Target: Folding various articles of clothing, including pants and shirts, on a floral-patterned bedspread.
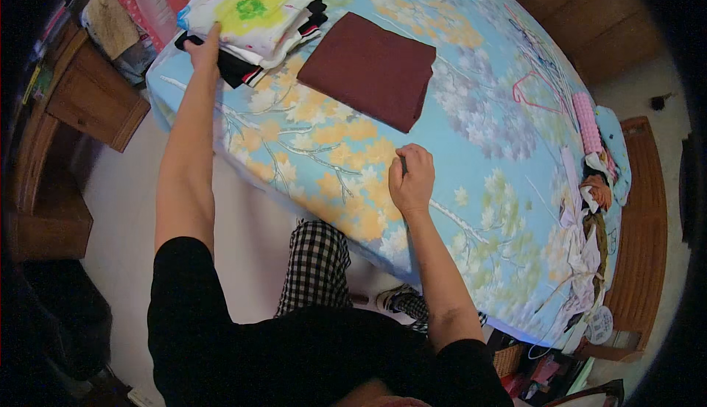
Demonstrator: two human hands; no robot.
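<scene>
Left hand [202, 50] grips folded clothes stack [254, 20] at bed [479, 186] corner, upper left; right hand [411, 179] fisted on sheet, lower edge; maroon cloth [368, 68] between, apart.

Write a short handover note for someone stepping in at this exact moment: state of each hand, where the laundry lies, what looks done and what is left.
Left hand: stretched out to the stack of folded clothes at the far corner of the bed, fingers at its near edge; grip unclear.
Right hand: closed in a loose fist, resting on the flowered sheet.
Folded maroon cloth: lies flat, alone, beside the stack.
Done: stack and maroon piece are folded.
Left: a heap of loose garments and a pink hanger on the right side, unsorted.
</scene>
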